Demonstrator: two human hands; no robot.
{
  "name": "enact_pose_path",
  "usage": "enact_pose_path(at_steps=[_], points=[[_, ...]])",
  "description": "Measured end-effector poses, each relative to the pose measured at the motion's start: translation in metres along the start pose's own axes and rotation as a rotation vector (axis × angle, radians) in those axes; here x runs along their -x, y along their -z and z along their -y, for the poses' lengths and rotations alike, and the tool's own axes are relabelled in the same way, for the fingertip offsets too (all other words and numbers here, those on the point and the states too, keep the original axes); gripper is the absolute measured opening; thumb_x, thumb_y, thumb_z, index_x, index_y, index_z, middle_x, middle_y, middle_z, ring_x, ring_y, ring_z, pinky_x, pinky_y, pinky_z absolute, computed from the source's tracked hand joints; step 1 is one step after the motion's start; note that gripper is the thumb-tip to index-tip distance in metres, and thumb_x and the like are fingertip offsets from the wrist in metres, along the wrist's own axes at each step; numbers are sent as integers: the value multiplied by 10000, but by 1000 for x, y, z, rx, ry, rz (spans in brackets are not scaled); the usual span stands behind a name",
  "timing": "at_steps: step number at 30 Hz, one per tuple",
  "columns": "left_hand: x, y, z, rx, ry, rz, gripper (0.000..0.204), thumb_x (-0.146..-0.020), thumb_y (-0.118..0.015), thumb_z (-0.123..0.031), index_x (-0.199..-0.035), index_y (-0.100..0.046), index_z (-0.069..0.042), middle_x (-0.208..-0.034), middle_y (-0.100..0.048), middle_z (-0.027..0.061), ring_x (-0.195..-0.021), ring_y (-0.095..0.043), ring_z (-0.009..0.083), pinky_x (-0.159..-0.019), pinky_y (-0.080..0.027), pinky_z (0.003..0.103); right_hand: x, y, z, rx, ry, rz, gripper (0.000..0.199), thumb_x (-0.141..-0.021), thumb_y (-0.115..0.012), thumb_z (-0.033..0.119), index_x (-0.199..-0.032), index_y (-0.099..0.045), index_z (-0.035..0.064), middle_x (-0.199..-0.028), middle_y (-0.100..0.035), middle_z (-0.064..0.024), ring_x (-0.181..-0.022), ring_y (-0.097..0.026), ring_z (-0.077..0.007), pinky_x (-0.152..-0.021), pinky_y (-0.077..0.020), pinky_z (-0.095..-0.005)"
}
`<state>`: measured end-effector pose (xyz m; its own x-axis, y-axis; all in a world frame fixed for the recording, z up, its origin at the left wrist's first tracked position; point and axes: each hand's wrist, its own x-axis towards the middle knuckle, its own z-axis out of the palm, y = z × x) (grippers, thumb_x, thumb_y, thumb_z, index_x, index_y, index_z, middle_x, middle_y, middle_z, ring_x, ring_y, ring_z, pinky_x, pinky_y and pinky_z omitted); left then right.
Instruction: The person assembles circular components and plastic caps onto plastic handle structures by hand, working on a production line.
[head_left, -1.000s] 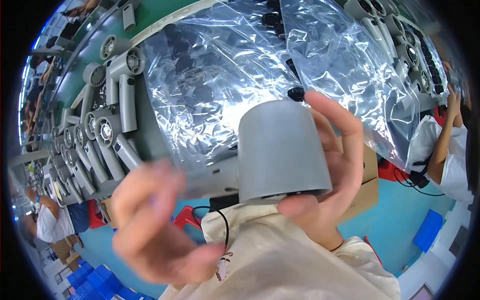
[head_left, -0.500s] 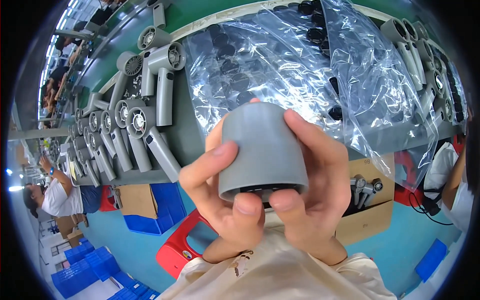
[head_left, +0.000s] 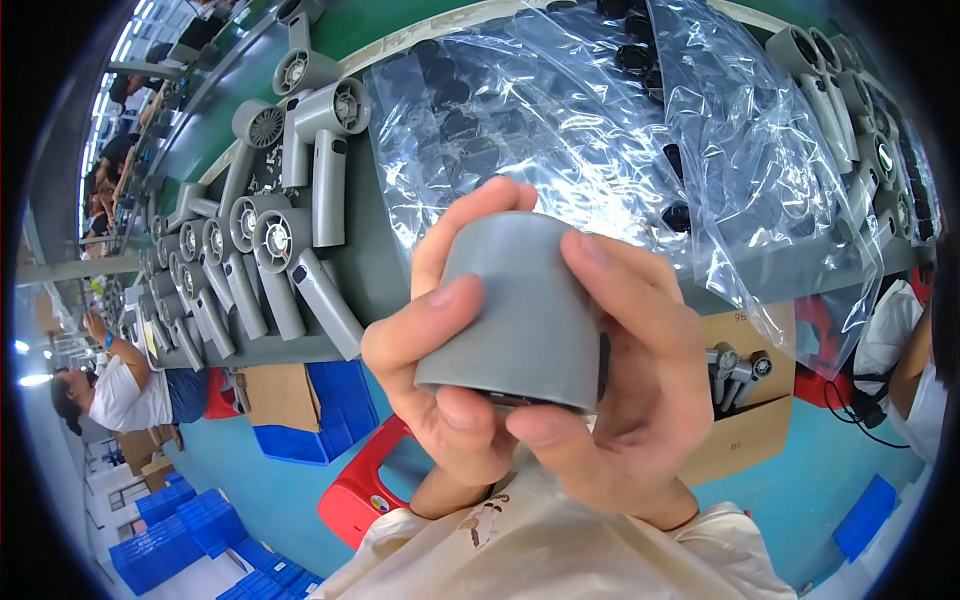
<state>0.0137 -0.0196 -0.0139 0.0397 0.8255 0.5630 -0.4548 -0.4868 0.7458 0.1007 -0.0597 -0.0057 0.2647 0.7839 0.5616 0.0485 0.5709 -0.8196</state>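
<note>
Both hands are wrapped round a grey, rounded cylindrical fan housing [head_left: 520, 310], held up in front of me over the table's near edge. My left hand [head_left: 425, 390] grips its left side, fingers over the side and far edge, thumb at the near rim. On the opposite side my right hand [head_left: 650, 370] presses its fingertips to the wall, with the thumb under the near rim. A dark opening shows narrowly along that rim; the inside is mostly hidden. Beyond my hands lies a clear plastic sheet [head_left: 560, 130] over several round black parts.
Several grey handheld fans [head_left: 285, 240] lie on the table at left, more fans [head_left: 855, 90] at right. Below the table edge are a cardboard box [head_left: 745, 430] with fans, a red stool [head_left: 350, 495] and a blue crate [head_left: 340, 410]. A co-worker [head_left: 125, 385] sits far left.
The housing has tilted, its near rim now sloping down to the right. My left fingers reach further over the far edge, and my right thumb has moved left along the near rim.
</note>
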Motion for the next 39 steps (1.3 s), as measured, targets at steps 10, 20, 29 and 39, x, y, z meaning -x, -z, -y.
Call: enact_pose_path(at_steps=[10,20,29,39], points=[[-5,-2,11,121,57,48,400,-905,-524,-479,-1118,-460,-147,-1261,-382,398,-1141,-472,477,-900,-449,516,-4,4,1,65,-5,-40,674,-737,-783,190,-1258,-452,-81,-1178,-471,-241,-1017,-524,-257,-846,-445,-325],[5,6,-3,-74,44,-25,288,-888,-618,-281,-1089,-530,-95,-1236,-460,307,-1129,-495,372,-923,-422,446,-8,3,5,-272,-379,-56,517,-668,-783,0,-1149,-595,-30,-1137,-530,-131,-1011,-563,-217,-843,-474,-305],[1,8,-33,-105,114,-58,343,-882,-628,-243,-1118,-503,-28,-1282,-449,285,-1170,-487,337,-961,-408,400,-8,6,27,-222,-601,151,661,-767,-742,63,-1327,-398,-10,-1063,-569,-112,-896,-588,-160,-783,-478,-273],[-29,-2,-17,141,439,272,393,-845,-650,-157,-1159,-463,-13,-1272,-460,317,-1158,-506,313,-965,-415,390,-11,49,49,294,-458,20,609,-720,-769,99,-1250,-483,14,-834,-595,-62,-755,-583,-122,-681,-439,-228]])
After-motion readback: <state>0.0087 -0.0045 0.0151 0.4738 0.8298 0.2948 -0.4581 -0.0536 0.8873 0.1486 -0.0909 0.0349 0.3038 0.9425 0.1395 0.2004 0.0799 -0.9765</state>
